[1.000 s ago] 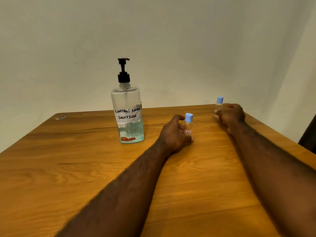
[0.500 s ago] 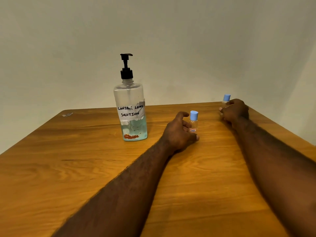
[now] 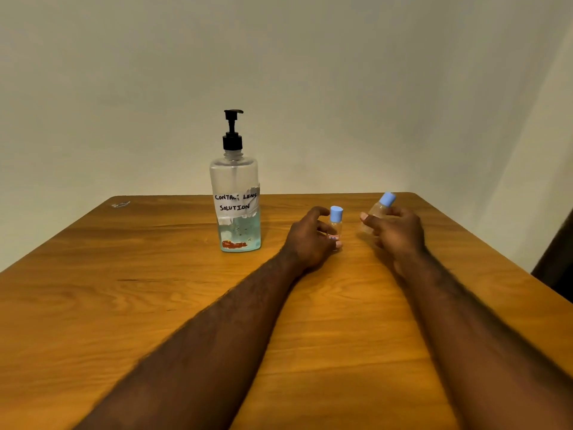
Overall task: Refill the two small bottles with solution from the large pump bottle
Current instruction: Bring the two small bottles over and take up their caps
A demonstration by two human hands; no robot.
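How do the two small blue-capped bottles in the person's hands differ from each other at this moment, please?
The left bottle, gripped by the left hand, stands upright on the table; the right bottle, held by the right hand, is tilted and seems lifted. The left bottle shows a small red label; none shows on the right bottle. Both are clear with light blue caps on.

This looks like a plain room in a home, not a lab. A wood-grain bench (image 3: 108,305) sits in the corner of off-white painted walls (image 3: 310,72). The pump bottle (image 3: 234,181) carries a hand-written tape label (image 3: 237,203) reading contact lens solution.
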